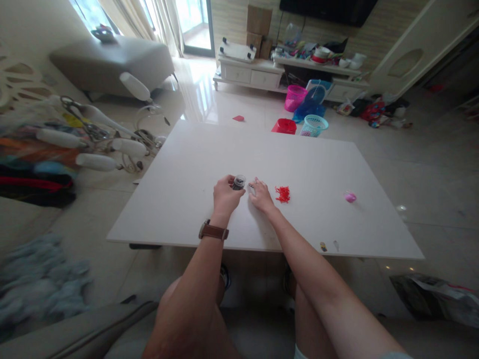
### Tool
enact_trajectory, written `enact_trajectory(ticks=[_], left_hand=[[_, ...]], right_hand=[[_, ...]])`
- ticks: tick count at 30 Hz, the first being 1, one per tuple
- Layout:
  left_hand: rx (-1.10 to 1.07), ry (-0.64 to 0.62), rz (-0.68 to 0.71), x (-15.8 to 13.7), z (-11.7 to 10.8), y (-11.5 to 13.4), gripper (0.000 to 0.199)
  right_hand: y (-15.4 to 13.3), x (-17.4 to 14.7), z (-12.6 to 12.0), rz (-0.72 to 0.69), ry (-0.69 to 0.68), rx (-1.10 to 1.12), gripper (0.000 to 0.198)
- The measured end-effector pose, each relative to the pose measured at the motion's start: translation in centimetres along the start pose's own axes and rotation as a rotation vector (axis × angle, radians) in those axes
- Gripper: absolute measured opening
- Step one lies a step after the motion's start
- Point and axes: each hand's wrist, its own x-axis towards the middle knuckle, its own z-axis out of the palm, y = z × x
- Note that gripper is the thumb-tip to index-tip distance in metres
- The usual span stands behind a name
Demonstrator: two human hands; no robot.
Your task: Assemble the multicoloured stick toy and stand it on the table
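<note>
Head view: left hand gripped small clear jar, steadying it on table; right hand lay open-fingered beside it, near red bits.

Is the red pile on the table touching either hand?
No, the red pile lies apart, just beyond the right hand.

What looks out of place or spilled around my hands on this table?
A loose pile of red bits lies scattered on the white table just right of your right hand. The small jar held by your left hand tilts sideways.
</note>
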Motion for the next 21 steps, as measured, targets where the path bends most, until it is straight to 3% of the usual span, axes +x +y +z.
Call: enact_trajectory(ticks=[3,10,21], left_hand=[[-0.010,-0.008,0.000,-0.1,0.0,0.1,0.027],[-0.012,-0.023,-0.011,-0.4,0.0,0.4,0.027],[0.022,-0.037,-0.004,0.4,0.2,-0.4,0.029]], right_hand=[[0.3,0.1,0.5,0.031,-0.045,0.004,0.056],[0.4,0.5,0.3,-0.031,0.080,0.144,0.030],[1.1,-0.1,-1.9,0.120,0.159,0.299,0.025]])
